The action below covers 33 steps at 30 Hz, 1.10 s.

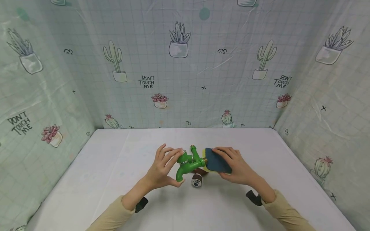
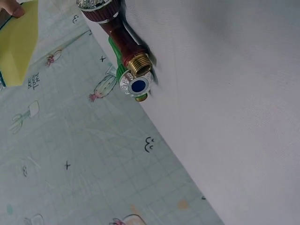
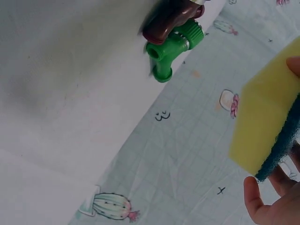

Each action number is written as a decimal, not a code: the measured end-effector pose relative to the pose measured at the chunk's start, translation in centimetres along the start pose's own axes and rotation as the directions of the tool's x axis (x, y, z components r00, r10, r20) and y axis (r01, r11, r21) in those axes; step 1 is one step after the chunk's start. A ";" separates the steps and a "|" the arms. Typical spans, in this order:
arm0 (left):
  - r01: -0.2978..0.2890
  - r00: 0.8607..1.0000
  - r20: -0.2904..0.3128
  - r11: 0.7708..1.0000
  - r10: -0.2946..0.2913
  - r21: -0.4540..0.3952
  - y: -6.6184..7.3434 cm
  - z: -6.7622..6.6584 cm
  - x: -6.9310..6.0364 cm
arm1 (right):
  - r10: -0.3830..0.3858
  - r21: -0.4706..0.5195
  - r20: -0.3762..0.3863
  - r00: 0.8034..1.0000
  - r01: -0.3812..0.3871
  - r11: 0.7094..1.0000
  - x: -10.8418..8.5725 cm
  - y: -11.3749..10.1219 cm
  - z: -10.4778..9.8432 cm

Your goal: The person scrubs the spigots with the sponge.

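In the head view my left hand [image 1: 159,171] holds a green faucet [image 1: 189,166] with its fingers at the knob and its thumb at the spout. Its brass threaded end points right, at the sponge's edge; whether they touch I cannot tell. My right hand [image 1: 238,166] grips a sponge [image 1: 216,160] with a dark teal scouring side and a yellow side. The right wrist view shows fingers around the yellow sponge [image 3: 267,103]. In the left wrist view a thumb lies on the sponge [image 2: 21,47]; my left hand is out of that frame.
A dark red faucet [image 2: 123,40] with a brass thread lies on the white table [image 1: 121,166], partly hidden in the head view. Close against it lies a second green faucet [image 3: 171,49]. A cactus-printed cloth [image 1: 202,70] hangs behind and along both sides.
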State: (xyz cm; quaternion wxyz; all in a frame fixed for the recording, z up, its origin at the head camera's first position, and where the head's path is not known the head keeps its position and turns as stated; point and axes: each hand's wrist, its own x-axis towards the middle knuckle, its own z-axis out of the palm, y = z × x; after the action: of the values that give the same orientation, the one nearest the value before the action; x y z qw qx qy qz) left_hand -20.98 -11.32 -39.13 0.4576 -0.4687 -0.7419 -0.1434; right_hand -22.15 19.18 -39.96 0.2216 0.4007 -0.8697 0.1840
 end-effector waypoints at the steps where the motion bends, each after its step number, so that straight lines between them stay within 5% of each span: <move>1: 0.008 1.000 0.006 1.000 -0.008 -0.001 0.0 0.0 0.0 | 0.002 0.006 -0.003 1.000 -0.002 1.000 0.0 -0.1 0.0; 12: 0.078 0.988 0.126 0.991 -0.092 0.107 0.0 0.0 -0.5 | 0.033 0.075 0.006 0.999 -0.033 0.997 -0.2 -0.2 0.0; 20: 0.105 0.962 0.231 0.976 -0.149 0.189 0.5 0.5 -0.6 | -0.009 0.098 -0.020 1.000 0.011 0.995 -0.3 -0.9 0.2; 33: 0.144 0.962 0.191 0.956 -0.196 0.257 1.0 1.1 -0.5 | -0.050 0.112 -0.044 0.998 0.055 0.992 0.5 -2.7 0.0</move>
State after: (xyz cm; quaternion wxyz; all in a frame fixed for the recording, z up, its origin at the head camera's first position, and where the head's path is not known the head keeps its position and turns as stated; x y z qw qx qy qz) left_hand -20.72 -10.36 -40.32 0.4143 -0.3567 -0.8364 -0.0402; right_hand -20.39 17.21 -39.29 0.2213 0.4316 -0.8423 0.2350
